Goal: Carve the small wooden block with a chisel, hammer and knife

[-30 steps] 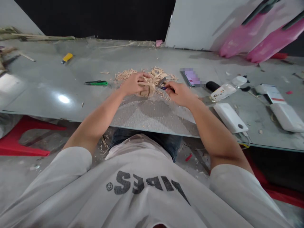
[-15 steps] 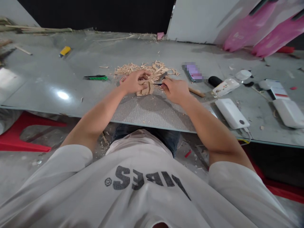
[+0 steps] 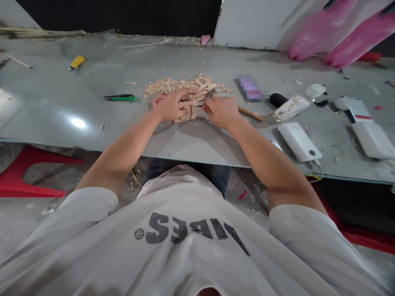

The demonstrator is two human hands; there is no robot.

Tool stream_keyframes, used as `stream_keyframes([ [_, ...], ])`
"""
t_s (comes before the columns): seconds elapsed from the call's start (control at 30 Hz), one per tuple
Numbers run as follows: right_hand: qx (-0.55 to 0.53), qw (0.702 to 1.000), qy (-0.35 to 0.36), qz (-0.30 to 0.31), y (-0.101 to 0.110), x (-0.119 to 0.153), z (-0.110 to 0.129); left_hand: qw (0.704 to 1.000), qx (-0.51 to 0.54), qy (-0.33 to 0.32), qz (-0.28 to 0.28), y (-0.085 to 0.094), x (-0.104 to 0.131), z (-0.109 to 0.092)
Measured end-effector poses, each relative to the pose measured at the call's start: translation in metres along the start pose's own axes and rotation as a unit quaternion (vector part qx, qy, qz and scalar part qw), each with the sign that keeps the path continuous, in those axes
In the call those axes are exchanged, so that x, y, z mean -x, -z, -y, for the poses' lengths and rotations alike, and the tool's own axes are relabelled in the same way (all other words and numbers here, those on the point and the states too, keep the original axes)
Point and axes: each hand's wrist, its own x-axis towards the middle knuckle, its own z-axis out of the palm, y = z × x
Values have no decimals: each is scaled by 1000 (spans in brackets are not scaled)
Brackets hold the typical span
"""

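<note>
Close to the table's front edge, a small carved wooden block [image 3: 187,116] is held by my left hand [image 3: 171,106], its fingers closed over the block's left and far side. My right hand [image 3: 221,111] is closed around a carving knife [image 3: 199,106]; only its thin dark blade shows, pointing left at the block, and the grip is hidden in my fingers. Behind the right hand lies what looks like a hammer, its wooden handle [image 3: 251,114] sticking out to the right. Pale wood shavings [image 3: 185,87] are heaped just beyond both hands.
On the grey table [image 3: 123,135] lie a green cutter [image 3: 121,98] and a yellow lighter-like object [image 3: 77,62] to the left. To the right are a phone [image 3: 249,88], a plastic bottle [image 3: 294,107] and a white power bank [image 3: 299,142]. A red stool [image 3: 18,181] stands at lower left.
The whole view has shifted slightly, with the table's contents a little further left and up. Both hands keep their hold; the knife blade still points at the block.
</note>
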Motion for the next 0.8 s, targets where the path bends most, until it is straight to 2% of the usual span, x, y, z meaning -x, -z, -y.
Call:
stream_keyframes([
  [0.13,5,1000,-2,-16,-7,-4,0,1000,8,-5,10,0,0,-1],
  [0.27,24,999,9,-27,-14,-7,-2,1000,15,19,1,-1,1,-8],
  [0.57,14,1000,-11,14,-14,-6,3,999,24,34,2,-2,-3,-13],
  [0.7,18,999,-15,33,-11,-5,8,999,29,18,-14,-3,-4,-13],
  [0.8,15,999,-17,43,-11,-6,11,1000,24,18,-2,-1,-3,-16],
])
